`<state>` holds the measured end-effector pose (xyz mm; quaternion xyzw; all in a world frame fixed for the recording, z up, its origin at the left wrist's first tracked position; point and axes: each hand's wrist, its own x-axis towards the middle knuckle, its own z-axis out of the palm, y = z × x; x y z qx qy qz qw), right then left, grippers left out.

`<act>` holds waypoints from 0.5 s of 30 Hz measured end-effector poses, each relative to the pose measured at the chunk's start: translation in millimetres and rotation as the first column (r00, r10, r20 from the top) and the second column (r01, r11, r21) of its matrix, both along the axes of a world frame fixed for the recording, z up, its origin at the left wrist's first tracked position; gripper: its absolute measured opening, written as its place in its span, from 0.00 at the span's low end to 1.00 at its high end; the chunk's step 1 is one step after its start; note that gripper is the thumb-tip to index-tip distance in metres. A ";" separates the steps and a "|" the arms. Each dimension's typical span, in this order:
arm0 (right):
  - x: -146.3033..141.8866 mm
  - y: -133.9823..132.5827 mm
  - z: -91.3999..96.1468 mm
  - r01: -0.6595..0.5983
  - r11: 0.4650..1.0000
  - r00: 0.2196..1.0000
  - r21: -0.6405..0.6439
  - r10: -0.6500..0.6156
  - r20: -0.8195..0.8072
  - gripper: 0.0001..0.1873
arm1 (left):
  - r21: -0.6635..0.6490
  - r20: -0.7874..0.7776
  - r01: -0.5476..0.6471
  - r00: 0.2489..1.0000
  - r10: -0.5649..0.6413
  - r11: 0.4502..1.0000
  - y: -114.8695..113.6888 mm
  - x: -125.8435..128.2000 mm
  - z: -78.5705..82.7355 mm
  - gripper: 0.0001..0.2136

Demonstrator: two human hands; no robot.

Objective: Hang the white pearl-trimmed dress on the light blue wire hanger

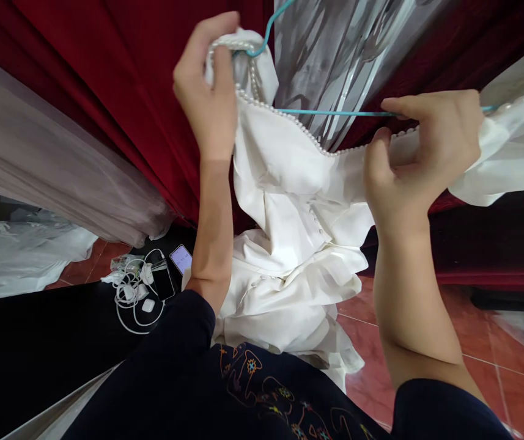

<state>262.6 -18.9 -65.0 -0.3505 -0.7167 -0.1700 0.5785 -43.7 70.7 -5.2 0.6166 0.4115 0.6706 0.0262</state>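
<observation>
A white dress (289, 159) with a pearl-beaded neckline hangs in front of me on a thin turquoise wire hanger (326, 112). Its lower part falls in loose folds towards the floor, with a row of small buttons in the middle. My left hand (216, 91) is closed on the beaded edge at the upper left, beside the hanger's bent end. On the right side, my right hand (427, 140) grips the dress's top edge close to the hanger bar. Its index finger lies along the bar and the thumb is lower; the remaining fingers are partly hidden.
Red curtains (151, 73) and clear plastic-wrapped garments (326, 55) hang behind. At the left, a black table (36, 354) carries a phone (181, 259), a dark-screened device (164, 282) and tangled white cables (128, 293). Pale tulle (51, 140) hangs beyond it. Red tiles (362, 342) cover the floor.
</observation>
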 end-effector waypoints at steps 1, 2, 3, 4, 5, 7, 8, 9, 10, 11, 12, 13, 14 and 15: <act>-0.5 -0.8 0.7 -0.002 1.000 1.000 -0.009 0.002 -0.004 0.19 | -0.026 0.130 -0.042 0.990 0.046 0.999 2.8 -5.8 2.1 0.26; -1.5 -1.7 1.2 -0.010 1.000 1.000 -0.017 0.010 -0.002 0.20 | -0.059 0.278 -0.073 0.957 0.086 0.996 4.6 -11.0 2.3 0.26; -3.0 -2.6 1.3 -0.018 0.999 1.000 -0.026 0.018 -0.001 0.20 | -0.098 0.423 -0.090 0.898 0.123 0.991 4.8 -15.2 -0.1 0.26; -4.7 -3.4 1.0 -0.025 0.999 1.000 -0.031 0.025 -0.001 0.21 | -0.141 0.541 -0.094 0.826 0.156 0.986 3.1 -18.1 -5.6 0.25; -6.3 -4.2 0.3 -0.029 0.999 1.000 -0.032 0.029 -0.004 0.21 | -0.175 0.624 -0.091 0.760 0.182 0.980 -0.7 -19.4 -14.3 0.24; -8.9 -5.6 -1.7 -0.033 0.999 0.999 -0.031 0.033 -0.012 0.21 | -0.211 0.679 -0.067 0.708 0.195 0.975 -14.5 -15.4 -38.2 0.22; -9.7 -6.3 -2.7 -0.036 0.998 0.999 -0.042 0.035 -0.013 0.20 | -0.210 0.667 -0.028 0.726 0.164 0.977 -24.1 -9.7 -51.2 0.19; -10.2 -7.0 -3.4 -0.038 0.997 0.999 -0.064 0.038 -0.014 0.20 | -0.190 0.644 0.048 0.760 0.087 0.981 -34.9 -1.4 -62.9 0.15; -10.7 -7.8 -3.6 -0.043 0.994 0.999 -0.097 0.042 -0.017 0.20 | -0.153 0.616 0.136 0.787 -0.013 0.979 -46.6 9.3 -72.1 0.10; -11.4 -8.8 -3.2 -0.048 0.989 0.999 -0.137 0.045 -0.021 0.20 | -0.111 0.569 0.247 0.810 -0.142 0.963 -58.4 22.0 -77.9 0.09; -12.4 -9.8 -2.0 -0.050 0.984 0.999 -0.173 0.046 -0.026 0.19 | -0.095 0.500 0.365 0.822 -0.272 0.926 -69.4 36.0 -80.2 0.14; -13.9 -11.1 -0.3 -0.051 0.978 0.998 -0.202 0.045 -0.033 0.19 | -0.104 0.448 0.454 0.816 -0.366 0.885 -78.9 50.6 -79.3 0.18; -15.6 -12.4 1.9 -0.055 0.975 0.998 -0.217 0.047 -0.043 0.18 | -0.115 0.416 0.532 0.793 -0.446 0.839 -86.1 64.7 -76.2 0.20; -17.1 -14.0 4.3 -0.070 0.974 0.997 -0.214 0.060 -0.056 0.17 | -0.116 0.395 0.576 0.774 -0.495 0.809 -90.4 77.7 -72.3 0.22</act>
